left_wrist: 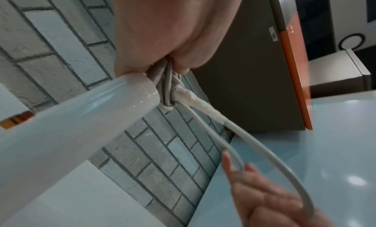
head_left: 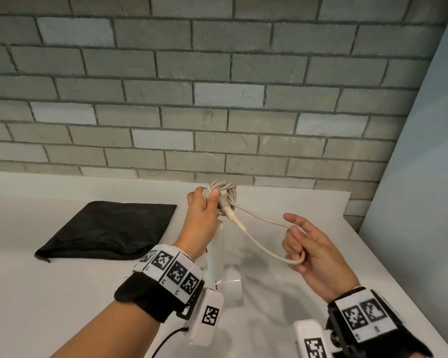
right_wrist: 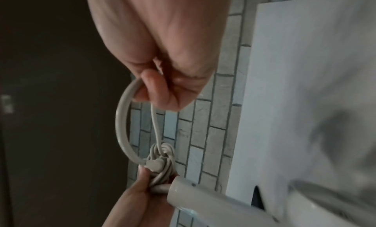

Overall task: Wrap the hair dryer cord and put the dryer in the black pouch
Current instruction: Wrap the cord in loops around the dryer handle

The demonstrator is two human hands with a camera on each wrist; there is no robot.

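My left hand [head_left: 204,205] grips a coiled bundle of beige cord [head_left: 224,189] held above the table, with the thumb pressed over the loops. The white hair dryer [head_left: 216,257] hangs below that hand, its handle [left_wrist: 81,111] reaching up to the coil. A loose loop of cord [head_left: 269,250] runs from the coil to my right hand [head_left: 299,250], whose curled fingers hold the loop's end while the forefinger points out. The black pouch [head_left: 109,228] lies flat on the table at the left, apart from both hands.
A white table [head_left: 62,293] runs to a grey brick wall [head_left: 217,99] behind. A pale blue panel [head_left: 424,177] stands at the right, beside the table's right edge. The wrist views show a brown cabinet [left_wrist: 254,69] to the side.
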